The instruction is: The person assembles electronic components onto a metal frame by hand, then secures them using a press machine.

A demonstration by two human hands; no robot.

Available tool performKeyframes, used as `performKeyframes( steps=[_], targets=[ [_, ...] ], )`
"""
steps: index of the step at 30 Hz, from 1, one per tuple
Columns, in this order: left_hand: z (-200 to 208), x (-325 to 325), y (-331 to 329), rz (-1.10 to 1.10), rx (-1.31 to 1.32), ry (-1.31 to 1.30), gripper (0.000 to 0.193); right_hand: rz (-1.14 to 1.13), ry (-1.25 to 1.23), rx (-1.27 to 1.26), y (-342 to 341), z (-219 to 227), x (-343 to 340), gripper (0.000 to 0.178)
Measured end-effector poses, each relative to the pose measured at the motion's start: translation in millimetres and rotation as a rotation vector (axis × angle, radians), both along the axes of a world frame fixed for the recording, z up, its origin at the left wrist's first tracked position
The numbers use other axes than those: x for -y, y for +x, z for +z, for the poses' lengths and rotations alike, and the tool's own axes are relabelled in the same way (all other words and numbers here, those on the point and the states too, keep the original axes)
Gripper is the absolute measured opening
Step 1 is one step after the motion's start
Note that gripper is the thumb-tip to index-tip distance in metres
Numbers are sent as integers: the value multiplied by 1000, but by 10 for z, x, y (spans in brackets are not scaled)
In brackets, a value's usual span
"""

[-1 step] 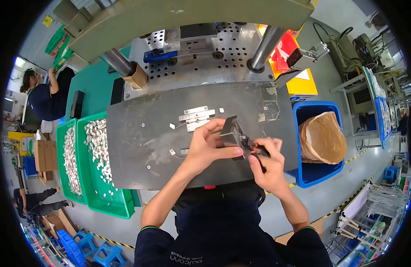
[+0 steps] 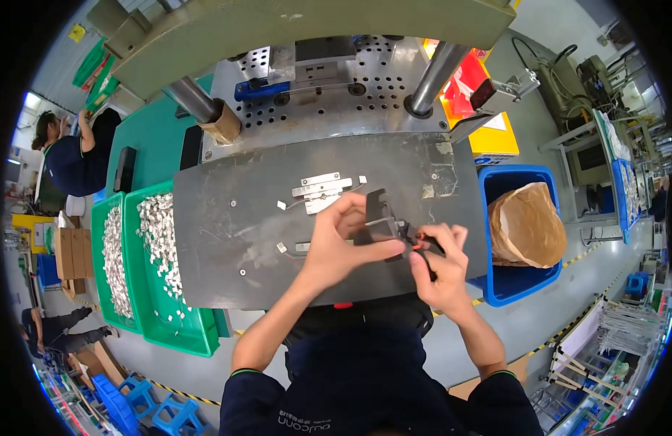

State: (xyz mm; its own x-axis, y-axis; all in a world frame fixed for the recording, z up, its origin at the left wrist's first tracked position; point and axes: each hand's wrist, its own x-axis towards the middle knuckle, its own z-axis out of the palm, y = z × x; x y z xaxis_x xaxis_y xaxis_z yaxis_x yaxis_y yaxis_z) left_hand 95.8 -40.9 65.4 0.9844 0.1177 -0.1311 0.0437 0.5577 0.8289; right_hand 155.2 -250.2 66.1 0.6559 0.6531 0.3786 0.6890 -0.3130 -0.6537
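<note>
Above the near part of the dark grey plate [image 2: 205, 211], my left hand [image 2: 339, 243] grips a black angular part [image 2: 379, 214], thumb below and fingers behind. My right hand [image 2: 443, 269] is closed around small dark-handled cutting pliers [image 2: 417, 243] with an orange-red spot near the pivot. Their jaws meet the right side of the black part; the exact contact is blurred. Behind my left hand several flat silvery metal pieces [image 2: 321, 187] lie on the plate, with thin cables ending in small white connectors [image 2: 281, 205]. Another small connector [image 2: 281, 248] and cable lie left of my wrist.
A press with a steel perforated bed [image 2: 321, 109] and thick posts [image 2: 432, 80] stands beyond the plate. Green trays [image 2: 194, 338] of small white pieces are at left. A blue bin [image 2: 499, 294] with a brown paper bag [image 2: 528, 225] stands at right. Another person [image 2: 78, 163] sits far left.
The black part has tilted and shifted slightly in my left hand, and the pliers have moved a little with my right fingers. Both hands keep their hold.
</note>
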Motion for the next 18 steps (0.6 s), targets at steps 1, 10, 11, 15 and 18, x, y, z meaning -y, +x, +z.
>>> performKeyframes(
  steps=[1, 10, 11, 15, 18],
  targets=[
    [68, 57, -40, 186, 48, 532, 57, -122, 24, 83, 20, -45, 38, 21],
    [154, -238, -759, 121, 212, 1370, 58, -710, -47, 484, 1216, -1153, 2185, 47],
    [117, -276, -822, 71, 202, 1361, 58, -884, -31, 267, 1296, -1368, 2423, 48],
    [2, -378, -961, 14, 196, 1390, 48, -1174, -165, -210, 1497, -1710, 3535, 49],
    [-56, -405, -1077, -41, 97, 1468, 50, -967, -12, -118, 1183, -1260, 2329, 43]
  ],
)
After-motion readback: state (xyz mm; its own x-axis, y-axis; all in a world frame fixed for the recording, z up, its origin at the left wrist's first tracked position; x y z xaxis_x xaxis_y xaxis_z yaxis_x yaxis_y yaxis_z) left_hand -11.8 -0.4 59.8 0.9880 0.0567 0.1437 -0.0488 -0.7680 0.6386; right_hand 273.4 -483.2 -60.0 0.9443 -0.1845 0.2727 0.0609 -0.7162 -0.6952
